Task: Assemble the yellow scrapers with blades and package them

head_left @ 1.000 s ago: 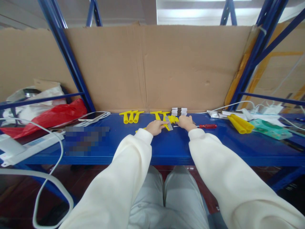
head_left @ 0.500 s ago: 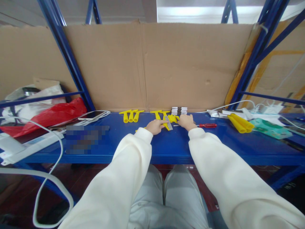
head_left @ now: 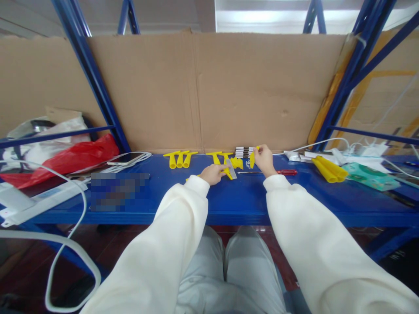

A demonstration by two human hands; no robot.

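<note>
Near the middle of the tabletop's (head_left: pixel 235 198) back edge, the right hand (head_left: pixel 264 158) pinches a small yellow piece (head_left: pixel 252 160) beside the white stack (head_left: pixel 241 152). To its left, the left hand (head_left: pixel 212 174) is closed on a yellow T-shaped handle (head_left: pixel 228 172), which seems to carry a greyish strip (head_left: pixel 231 168). The red screwdriver (head_left: pixel 287 172) lies right of them, parallel to the front edge.

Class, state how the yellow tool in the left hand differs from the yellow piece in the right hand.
The yellow tool is T-shaped, while the yellow piece is a slim sliver.
The yellow tool carries a pale strip; the yellow piece shows none.
The yellow tool looks larger than the yellow piece.
Both are held in fingers.
</note>
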